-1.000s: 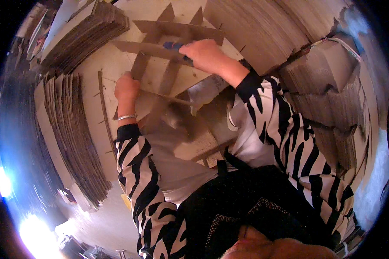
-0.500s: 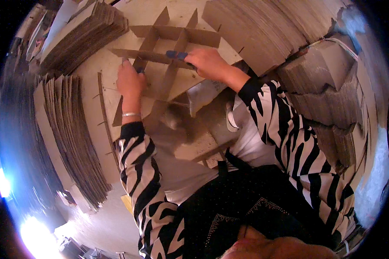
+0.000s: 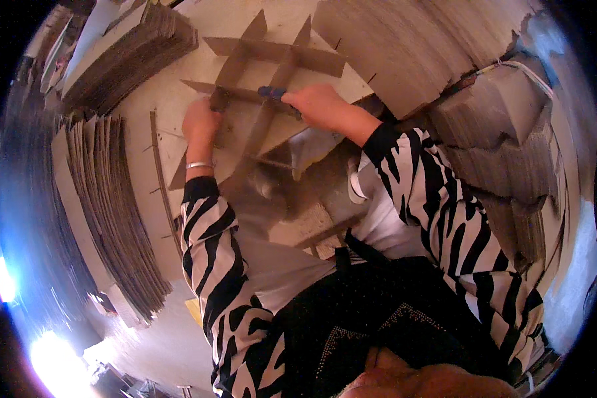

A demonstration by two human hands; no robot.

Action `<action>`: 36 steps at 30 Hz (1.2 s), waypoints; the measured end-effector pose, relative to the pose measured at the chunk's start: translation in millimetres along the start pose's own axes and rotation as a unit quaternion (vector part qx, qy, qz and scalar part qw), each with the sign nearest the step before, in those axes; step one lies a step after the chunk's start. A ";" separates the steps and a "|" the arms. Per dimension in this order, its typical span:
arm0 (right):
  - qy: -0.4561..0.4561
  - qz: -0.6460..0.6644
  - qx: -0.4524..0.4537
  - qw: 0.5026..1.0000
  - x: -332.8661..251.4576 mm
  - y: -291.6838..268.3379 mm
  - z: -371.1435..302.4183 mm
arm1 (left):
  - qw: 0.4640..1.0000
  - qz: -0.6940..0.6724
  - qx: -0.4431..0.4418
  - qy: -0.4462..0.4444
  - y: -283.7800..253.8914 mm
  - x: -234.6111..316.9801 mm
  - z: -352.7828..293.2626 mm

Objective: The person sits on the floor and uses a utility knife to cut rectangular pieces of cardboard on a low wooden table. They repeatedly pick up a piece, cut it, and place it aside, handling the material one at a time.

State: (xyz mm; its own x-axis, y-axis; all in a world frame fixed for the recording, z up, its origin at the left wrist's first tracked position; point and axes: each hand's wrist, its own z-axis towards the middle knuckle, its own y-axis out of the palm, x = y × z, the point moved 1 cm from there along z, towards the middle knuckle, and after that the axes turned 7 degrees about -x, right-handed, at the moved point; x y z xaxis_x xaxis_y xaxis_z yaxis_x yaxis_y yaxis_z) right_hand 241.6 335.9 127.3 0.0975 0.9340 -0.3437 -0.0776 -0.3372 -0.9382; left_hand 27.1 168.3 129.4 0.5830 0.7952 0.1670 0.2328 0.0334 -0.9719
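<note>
A brown cardboard divider grid point(image 3: 255, 52), made of crossed slotted strips, stands on a pale tabletop in front of me. My left hand point(image 3: 201, 123) is closed on the left part of its near cross strip, a bracelet at the wrist; its fingertips are partly hidden. Farther right, my right hand point(image 3: 317, 106) grips the same strip near a crossing. Dark blue covers point(image 3: 270, 91) wrap the fingers of that hand. The long strips of the grid reach toward me, past the table's near edge.
Stacked flat cardboard strips stand at the far left point(image 3: 129, 60) and the near left point(image 3: 116, 205). A slotted strip point(image 3: 159, 159) lies beside the latter. Large cardboard piles point(image 3: 404, 53) are at the far right, with more bundles point(image 3: 497, 159) along the right side.
The divider grid has shifted slightly to the right. My right hand has come a little nearer and to the right with it; my left hand's fingers have curled in more at the strip.
</note>
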 end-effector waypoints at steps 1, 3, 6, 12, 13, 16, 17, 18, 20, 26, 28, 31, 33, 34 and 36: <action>0.008 0.003 -0.007 1.000 2.9 -2.1 0.1 | 1.000 -0.013 0.009 -0.004 0.4 -1.9 -1.5; 0.007 -0.020 0.085 0.996 10.9 -14.6 2.8 | 0.977 -0.077 0.190 0.055 3.6 -27.6 1.3; 0.072 -0.075 0.234 0.967 52.8 -34.9 1.3 | 0.978 -0.036 0.190 -0.075 -51.0 -52.1 -28.3; 0.136 0.164 -0.010 0.977 53.8 -1.4 13.3 | 0.955 -0.249 -0.098 0.124 -8.8 -39.2 -36.3; 0.120 0.212 -0.008 0.970 49.7 8.7 11.9 | 0.952 -0.241 -0.113 0.151 -5.5 23.1 -49.2; 0.062 0.234 -0.069 0.968 8.7 24.3 44.8 | 0.976 -0.160 -0.077 0.123 36.1 66.0 -89.4; 0.079 0.200 -0.081 0.973 15.0 13.9 40.3 | 0.974 -0.165 -0.076 0.138 43.7 71.8 -80.6; 0.104 0.176 -0.056 0.977 28.0 -2.4 28.4 | 0.971 -0.171 -0.075 0.151 48.8 75.0 -70.5; 0.147 0.150 0.032 0.977 47.1 -30.8 -2.2 | 0.946 -0.259 -0.073 0.179 46.3 57.4 -56.5; 0.348 -0.265 -0.011 0.899 123.9 -57.9 -109.1 | 0.878 -0.450 -0.026 0.164 -67.4 13.6 -86.7; 0.278 -0.179 0.064 0.942 132.9 -41.9 -117.9 | 0.892 -0.410 0.147 0.121 -97.4 -38.8 -105.6; 0.301 -0.081 0.144 0.939 189.5 -17.0 -127.8 | 0.882 -0.316 0.341 0.079 -165.3 -68.3 -149.2; 0.323 -0.007 0.144 0.935 175.4 -24.7 -114.1 | 0.886 -0.036 0.453 0.093 -220.7 -116.4 -189.2; 0.331 0.021 0.150 0.931 170.7 -29.9 -108.7 | 0.864 0.096 0.488 0.075 -238.9 -137.7 -200.5; 0.325 0.056 0.181 0.927 169.6 -34.6 -99.4 | 0.858 0.251 0.444 -0.054 -251.6 -186.1 -214.3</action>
State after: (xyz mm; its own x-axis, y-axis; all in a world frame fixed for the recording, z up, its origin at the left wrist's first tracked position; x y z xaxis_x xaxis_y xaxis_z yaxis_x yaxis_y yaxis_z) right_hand 359.5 494.2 97.5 0.6371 0.5871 -0.4995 -0.4388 -0.2565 -0.8612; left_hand 26.8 -117.8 378.3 0.3497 0.8942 -0.2796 -0.7404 0.0809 -0.6673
